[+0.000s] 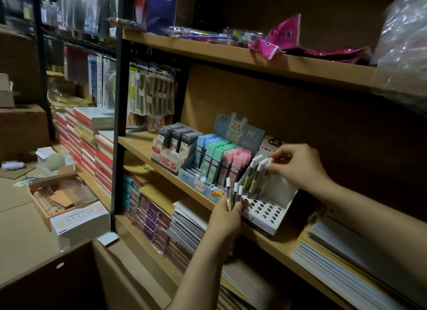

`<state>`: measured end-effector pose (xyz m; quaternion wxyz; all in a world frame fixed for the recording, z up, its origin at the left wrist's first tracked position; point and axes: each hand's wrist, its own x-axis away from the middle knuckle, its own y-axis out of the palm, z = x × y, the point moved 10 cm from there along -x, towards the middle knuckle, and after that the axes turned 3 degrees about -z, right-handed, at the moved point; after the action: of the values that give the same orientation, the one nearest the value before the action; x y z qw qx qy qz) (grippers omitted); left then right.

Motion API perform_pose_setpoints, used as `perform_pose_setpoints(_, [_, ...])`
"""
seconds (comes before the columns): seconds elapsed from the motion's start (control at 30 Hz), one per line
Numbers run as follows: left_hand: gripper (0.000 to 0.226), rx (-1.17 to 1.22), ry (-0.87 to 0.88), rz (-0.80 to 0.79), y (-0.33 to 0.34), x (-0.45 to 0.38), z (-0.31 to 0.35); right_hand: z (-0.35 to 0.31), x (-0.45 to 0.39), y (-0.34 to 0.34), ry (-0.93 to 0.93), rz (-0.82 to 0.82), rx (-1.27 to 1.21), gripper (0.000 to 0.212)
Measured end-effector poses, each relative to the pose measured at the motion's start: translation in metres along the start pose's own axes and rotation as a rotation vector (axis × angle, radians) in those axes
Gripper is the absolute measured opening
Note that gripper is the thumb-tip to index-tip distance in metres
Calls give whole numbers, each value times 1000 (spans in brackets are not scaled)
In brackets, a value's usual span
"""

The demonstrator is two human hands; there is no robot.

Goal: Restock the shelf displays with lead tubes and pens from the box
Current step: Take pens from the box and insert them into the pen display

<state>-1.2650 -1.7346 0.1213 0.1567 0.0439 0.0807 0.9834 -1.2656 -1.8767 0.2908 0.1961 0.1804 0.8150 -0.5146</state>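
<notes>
The right hand [298, 165] pinched a light, stiff, probably slippery lead tube [265, 178] by its cap; the left hand [227, 215] gripped spare tubes [234, 194].

Bare forearms, seemingly no sleeves or jewellery

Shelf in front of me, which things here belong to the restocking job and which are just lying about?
Part of the job:
- lead tubes held in the left hand
- the tube pinched by the right hand
- white holed display stand

Just lying about:
- pastel lead cases
- grey lead cases
- spiral notebooks
- pink wrappers
</notes>
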Motion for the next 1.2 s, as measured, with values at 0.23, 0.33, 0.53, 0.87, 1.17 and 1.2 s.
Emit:
perform_pose_setpoints(0.23, [16,48,5,-22,0,4,1,-2,-4,0,-46,-23,145,18])
perform_pose_setpoints(0.33, [24,183,13,-107,6,7,4,-3,-5,1,-47,-24,169,19])
perform_pose_setpoints(0.53, [28,278,48,-231,18,20,16,0,-9,1,-12,-64,207,20])
perform_pose_setpoints(0.87, [16,324,-16,-127,0,29,12,-6,-10,6,-3,-61,270,16])
perform_pose_setpoints(1.17, [29,338,-58,-82,-8,29,9,-2,-5,13,-123,-243,221,12])
perform_pose_setpoints(1.2, [30,340,-56,-84,-7,29,9,0,-4,12,-117,-213,192,14])
